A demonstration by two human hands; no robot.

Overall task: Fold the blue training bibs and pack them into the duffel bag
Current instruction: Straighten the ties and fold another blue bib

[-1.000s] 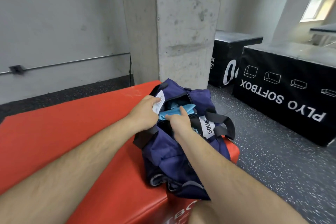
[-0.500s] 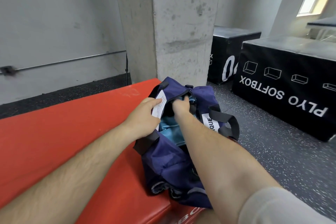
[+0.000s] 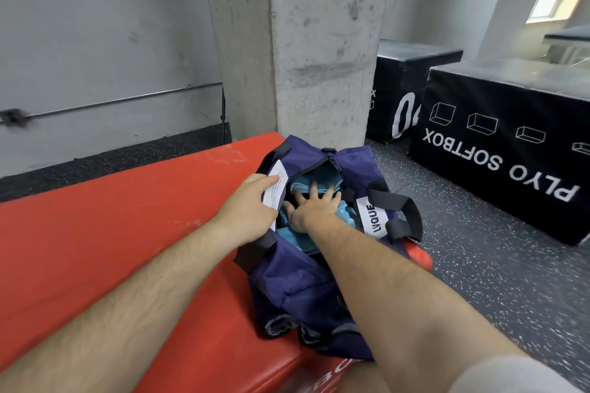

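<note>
Left of the left hand [image 3: 252,204] is the bare top of the red box [image 3: 111,233] that the bag sits on. That hand rests on the near left side of the duffel bag [image 3: 303,281], with its fingers lying on a white tag [image 3: 276,183] at the edge of the opening. It seems to be keeping the bag open, but I cannot tell if the thumb hooks under the edge to grip it or if the hand only presses. Just right of that hand, inside the open bag, are the blue bibs [image 3: 314,177]. The right hand [image 3: 314,210] is down in the opening on top of them. It is not holding anything; its fingers are straight and spread wide, and the flat hand pushes down on the blue cloth. Right of this hand is a white label [image 3: 373,217] and a black strap [image 3: 399,210] on the far side of the bag. Farther right, well apart from the bag, big black soft boxes [image 3: 510,153] stand on the floor. I see no blue bibs lying outside the bag, so the folding and packing look nearly done. What seems left is to squash the bibs flat, take the hand out, and maybe zip the bag closed.
</note>
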